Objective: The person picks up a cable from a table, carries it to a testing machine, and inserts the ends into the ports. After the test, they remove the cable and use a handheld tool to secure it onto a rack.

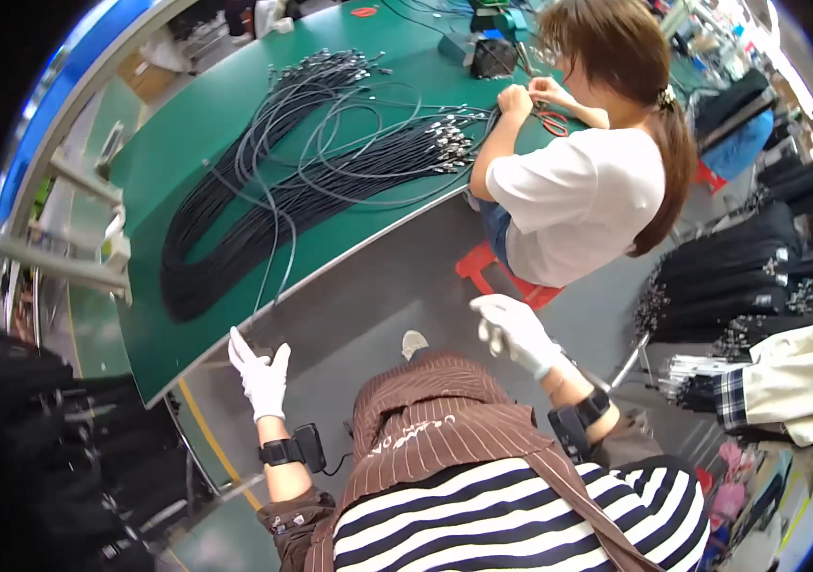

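Observation:
My left hand [262,379] wears a white glove and hovers near the front edge of the green table [144,334], thumb and fingers spread, holding nothing. My right hand [513,332], gloved in white too, hangs over the floor near the red stool [521,286]. Its fingers are slightly bent and apart, with nothing in them. On the table lies a long U-shaped bundle of black cables [199,250] with metallic connector ends [452,143]. Several loose grey cables [283,214] loop across it, and a couple trail toward the table edge beside my left hand.
A co-worker in a white shirt [588,191] sits at the table's right, hands together over small work. Red-handled pliers [552,122] lie close by. Racks of black cables [735,267] stand at right, with a cream jacket [807,391]. More black bundles [92,467] hang at lower left.

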Demonstrator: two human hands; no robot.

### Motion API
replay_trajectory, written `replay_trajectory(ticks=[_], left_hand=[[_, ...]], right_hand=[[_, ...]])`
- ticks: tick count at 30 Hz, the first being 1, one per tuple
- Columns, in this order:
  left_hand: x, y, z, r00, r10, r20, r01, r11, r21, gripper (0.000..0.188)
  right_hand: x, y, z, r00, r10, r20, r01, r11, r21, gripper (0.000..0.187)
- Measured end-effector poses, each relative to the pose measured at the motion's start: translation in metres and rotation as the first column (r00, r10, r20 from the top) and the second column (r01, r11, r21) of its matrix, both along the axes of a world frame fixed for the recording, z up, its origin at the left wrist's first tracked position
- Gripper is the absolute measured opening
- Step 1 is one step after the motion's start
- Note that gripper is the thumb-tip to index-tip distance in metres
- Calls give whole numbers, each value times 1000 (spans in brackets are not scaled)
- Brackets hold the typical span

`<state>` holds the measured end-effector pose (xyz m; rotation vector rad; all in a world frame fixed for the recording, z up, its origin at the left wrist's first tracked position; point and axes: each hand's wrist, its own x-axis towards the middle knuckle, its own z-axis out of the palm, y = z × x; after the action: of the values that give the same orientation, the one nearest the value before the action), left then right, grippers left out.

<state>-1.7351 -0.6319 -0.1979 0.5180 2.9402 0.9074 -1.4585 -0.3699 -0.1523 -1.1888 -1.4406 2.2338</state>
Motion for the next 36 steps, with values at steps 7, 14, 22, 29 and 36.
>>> replay_trajectory(ticks=[7,14,22,29,36], left_hand=[[-137,13,-19,810,-130,571,111,992,67,35],[-250,15,85,747,-322,582,-165,758,631,27],[-343,24,92,758,-542,362,-394,62,917,34],[-300,3,129,680,-683,267,-437,-85,895,35],[-191,15,142,584,-679,444,-245,374,894,32]], right_hand=[[-98,69,22,998,53,34,-57,990,132,25],[-144,67,10,981,-160,109,156,987,46,24],[-207,59,21,976,-101,191,76,989,130,27],[-251,75,13,962,262,79,-252,960,-121,39],[-383,39,-13,491,791,-364,-871,435,-230,79]])
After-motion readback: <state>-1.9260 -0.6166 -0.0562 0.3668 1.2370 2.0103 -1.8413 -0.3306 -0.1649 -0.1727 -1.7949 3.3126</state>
